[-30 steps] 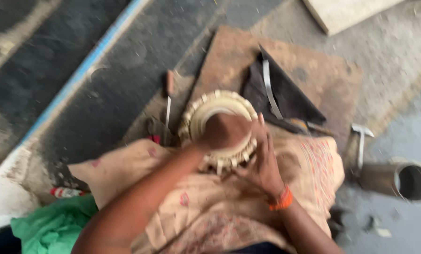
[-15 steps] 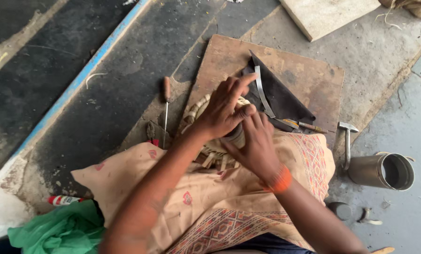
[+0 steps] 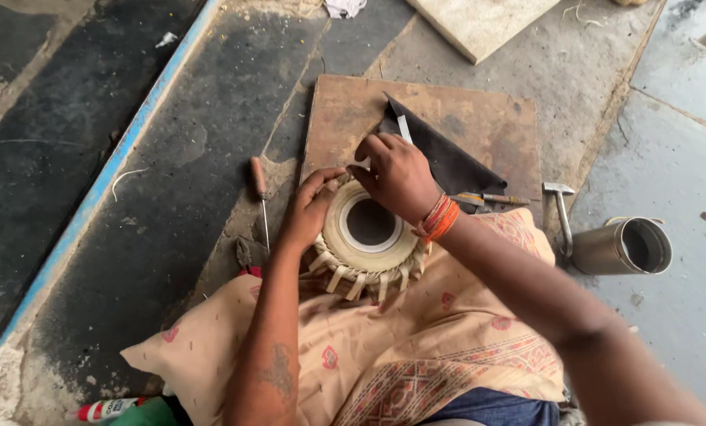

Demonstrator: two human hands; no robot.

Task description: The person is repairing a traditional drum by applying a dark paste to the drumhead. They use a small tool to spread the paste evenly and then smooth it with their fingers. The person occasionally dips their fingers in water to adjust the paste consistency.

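The small drum [image 3: 368, 237] looks hard and probably heavy, so the left hand [image 3: 309, 209] and right hand [image 3: 400, 177] clamp curled fingers on its rim.

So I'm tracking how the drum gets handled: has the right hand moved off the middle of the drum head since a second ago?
Yes. The right hand has moved from the drum head's centre to its far rim, toward the wooden board.

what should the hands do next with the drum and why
Probably turn the drum slightly. The left hand cups its left rim and the right hand rests on the far rim, so both are placed to bring another stretch of lacing around.
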